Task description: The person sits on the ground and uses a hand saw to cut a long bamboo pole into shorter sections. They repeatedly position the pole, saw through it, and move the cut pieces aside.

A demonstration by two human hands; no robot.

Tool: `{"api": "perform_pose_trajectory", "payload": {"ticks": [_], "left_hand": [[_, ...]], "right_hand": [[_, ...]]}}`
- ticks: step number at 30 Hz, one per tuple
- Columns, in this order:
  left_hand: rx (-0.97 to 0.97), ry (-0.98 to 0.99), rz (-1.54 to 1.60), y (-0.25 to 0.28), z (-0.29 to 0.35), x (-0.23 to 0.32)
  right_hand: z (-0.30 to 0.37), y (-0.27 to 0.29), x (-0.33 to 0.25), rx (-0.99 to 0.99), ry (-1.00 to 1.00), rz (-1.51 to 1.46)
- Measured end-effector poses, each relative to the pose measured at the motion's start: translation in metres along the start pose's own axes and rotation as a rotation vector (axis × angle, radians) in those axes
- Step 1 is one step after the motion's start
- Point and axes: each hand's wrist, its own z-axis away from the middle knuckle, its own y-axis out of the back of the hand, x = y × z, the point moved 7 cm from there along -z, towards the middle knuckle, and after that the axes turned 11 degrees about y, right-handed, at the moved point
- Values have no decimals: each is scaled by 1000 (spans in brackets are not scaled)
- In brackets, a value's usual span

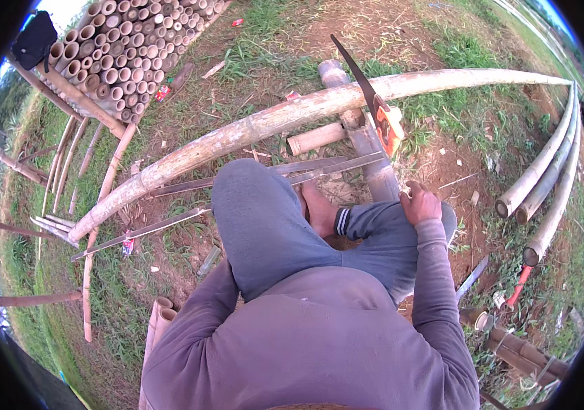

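My right hand (422,203) rests at my bent right knee, its fingers curled; whether anything small is between them I cannot make out. My left forearm goes down beside my left thigh, and the left hand is hidden there. Ahead of the right hand, a hand saw (367,85) with an orange and cream handle stands tilted against a long bamboo pole (251,130). The pole lies across a thicker bamboo log (376,171) that runs toward my feet. Next to their crossing lies a short bamboo piece (316,139). Split bamboo strips (336,168) stretch in front of my legs.
Many cut bamboo tubes (117,58) are stacked at the far left behind a bamboo frame (111,181), with a black bag (35,39) on top. Several long poles (545,160) lie at right. Near them are a blade (472,279) and a red handle (519,287).
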Motion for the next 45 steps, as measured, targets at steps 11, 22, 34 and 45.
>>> {"api": "perform_pose_trajectory", "payload": {"ticks": [11, 22, 34, 45], "left_hand": [[-77, -31, -134, -42, 6, 18], [-163, -74, -336, -88, 4, 47], [-232, -110, -490, -133, 9, 61], [-256, -144, -597, -156, 22, 69]], "right_hand": [[6, 10, 0, -131, -134, -6], [3, -9, 6, -148, -89, -9], [5, -10, 3, -11, -76, -49], [0, -11, -1, -59, -68, -68]]}}
